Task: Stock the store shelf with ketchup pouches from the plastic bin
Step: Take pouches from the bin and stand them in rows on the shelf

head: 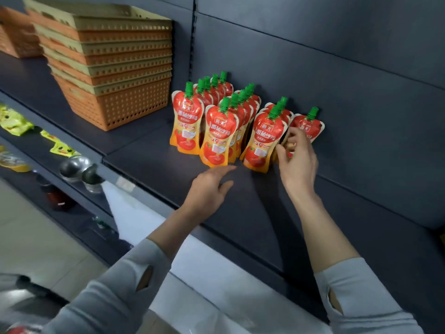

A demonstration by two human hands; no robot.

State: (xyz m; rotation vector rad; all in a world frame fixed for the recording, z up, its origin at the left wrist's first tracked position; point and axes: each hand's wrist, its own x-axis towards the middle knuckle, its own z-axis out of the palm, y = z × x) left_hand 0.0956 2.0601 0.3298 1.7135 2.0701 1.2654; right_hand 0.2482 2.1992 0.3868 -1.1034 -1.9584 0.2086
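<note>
Three rows of ketchup pouches (218,131); right hand (297,160) around lone pouch (309,126), left hand (208,189) slack.

A dark grey shelf (149,150) carried ketchup pouches (218,131) standing upright in three rows, green caps up, each row running back toward the rear panel (337,80) at about one o'clock. At three o'clock of the rows a single rightmost pouch (309,127) stood close to the panel. The right hand (297,162) curled its fingers round the pouch's lower half. The left hand (209,186) was palm down with straight fingers over the shelf, at six o'clock from the middle row, its fingertips near the front pouch. A stack of orange and beige baskets (115,68) sat at ten o'clock of the pouches. On a lower shelf (36,141) at nine o'clock lay yellow packets (14,122) and metal-lidded jars (74,167).
</note>
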